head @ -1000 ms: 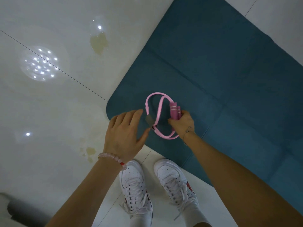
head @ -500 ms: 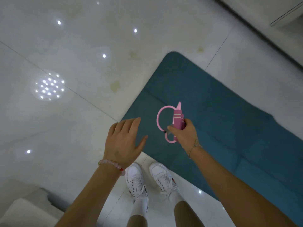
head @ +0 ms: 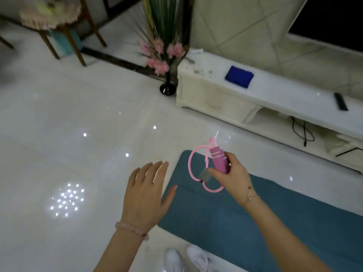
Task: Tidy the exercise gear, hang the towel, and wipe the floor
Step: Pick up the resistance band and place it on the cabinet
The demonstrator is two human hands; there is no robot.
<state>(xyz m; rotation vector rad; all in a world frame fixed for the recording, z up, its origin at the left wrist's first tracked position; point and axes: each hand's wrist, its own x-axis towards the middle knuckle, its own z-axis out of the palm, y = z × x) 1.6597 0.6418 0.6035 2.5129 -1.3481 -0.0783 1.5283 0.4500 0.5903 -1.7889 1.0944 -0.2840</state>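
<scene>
White glossy floor tiles (head: 59,124) fill the left of the view and catch small points of lamp light. At the far upper left stand the wooden legs of a chair (head: 76,48) with a frilled pink cover. Nearer the viewer, the left hand (head: 146,195) is held out palm down over the floor, its fingers straight and spread wide, holding nothing; a pink bead bracelet (head: 130,229) circles its wrist. Beyond it, a black vase (head: 168,88) of tall grasses and pink flowers stands on the floor just beside the end of a low white bench (head: 279,91). At the bottom edge, a pair of white shoes (head: 188,257) stands at the border of a teal exercise mat (head: 245,222), which lies flat and stretches away to the right. Over the mat's far corner, the right hand (head: 233,178) holds a pink exercise rope (head: 218,161), fingers and thumb curled round its two striped handles, while the cord hangs in loose loops with a small grey tag. Farther right, on the bench top, lies a blue folded cloth (head: 239,76), and well apart from it a black remote (head: 340,101).
</scene>
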